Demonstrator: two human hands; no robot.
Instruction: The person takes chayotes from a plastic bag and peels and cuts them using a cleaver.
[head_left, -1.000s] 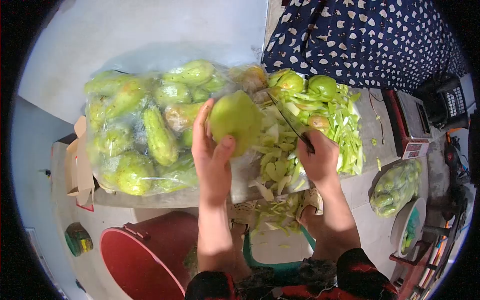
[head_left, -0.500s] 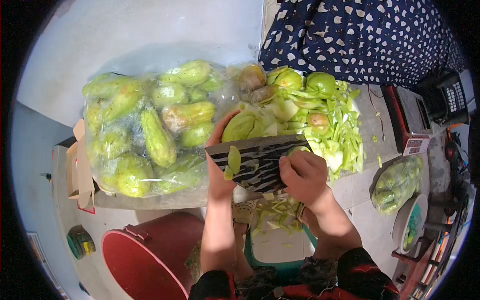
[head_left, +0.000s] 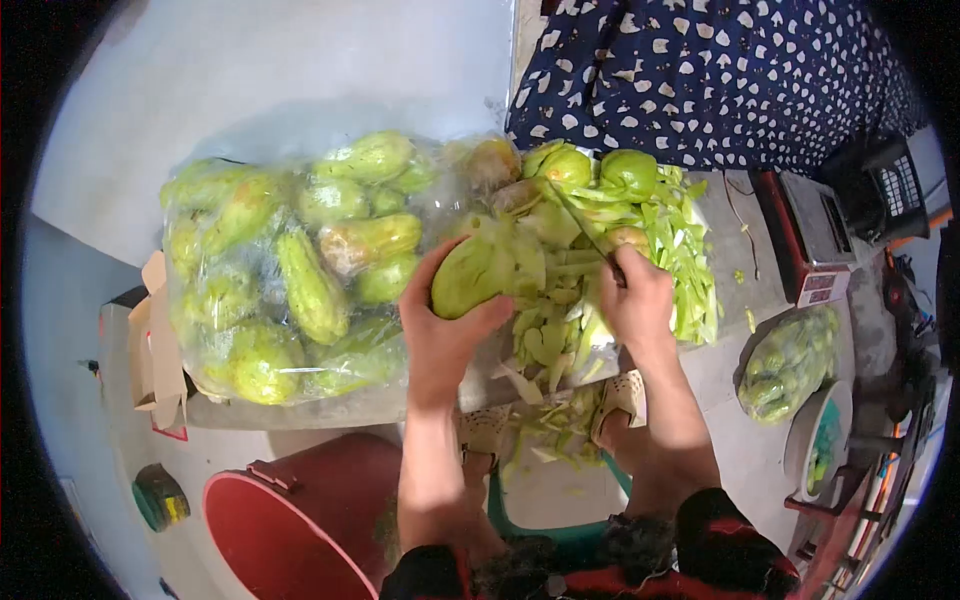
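Note:
My left hand (head_left: 445, 340) is wrapped around a partly peeled green papaya (head_left: 468, 280), thumb across its near side. My right hand (head_left: 638, 300) grips a cleaver (head_left: 582, 225) by its handle. The broad blade is seen almost edge-on, pointing up and left over the peelings, apart from the papaya. Beneath and right of the hands lies a heap of pale green peelings (head_left: 690, 290). Two green fruits, one (head_left: 628, 175) of them rounder, rest at the back of the heap. To the left, a clear plastic bag (head_left: 290, 265) holds several papayas.
A red bucket (head_left: 300, 510) lies tilted on the floor, left of my legs. A red weighing scale (head_left: 805, 230) stands at the right, with a bagged bundle of green produce (head_left: 790, 365) and a white basin (head_left: 805, 440) below. Dark patterned cloth (head_left: 700, 80) hangs behind the table.
The cleaver has swung from broadside in front of the papaya to edge-on, away to the right and up. The papaya is now more fully exposed in my left hand.

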